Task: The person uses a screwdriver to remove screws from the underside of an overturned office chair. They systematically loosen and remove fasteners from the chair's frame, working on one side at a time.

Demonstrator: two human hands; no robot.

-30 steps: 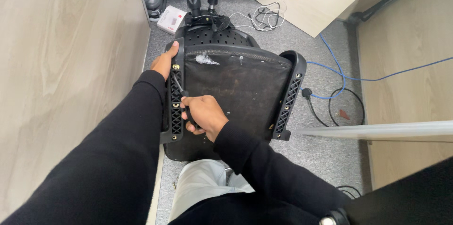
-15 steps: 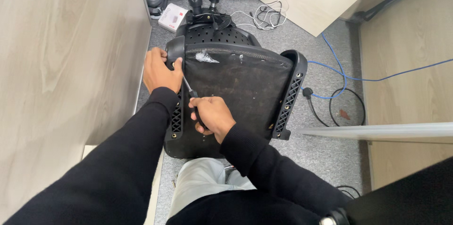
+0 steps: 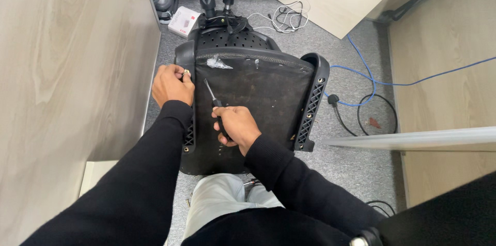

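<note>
Wood panel [image 3: 67, 60] crowds left; right floor [image 3: 356, 168] seems open (cables [image 3: 372, 96]).

The person wore long black sleeves [image 3: 129, 184] down to both wrists, pale grey trousers [image 3: 219, 202], and a ring [image 3: 186, 72] on the left hand [image 3: 171, 85].

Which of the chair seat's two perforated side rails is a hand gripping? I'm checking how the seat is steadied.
The rail on the left of the picture: the left hand grips its upper part. The opposite rail is untouched; the right hand holds a screwdriver.
</note>
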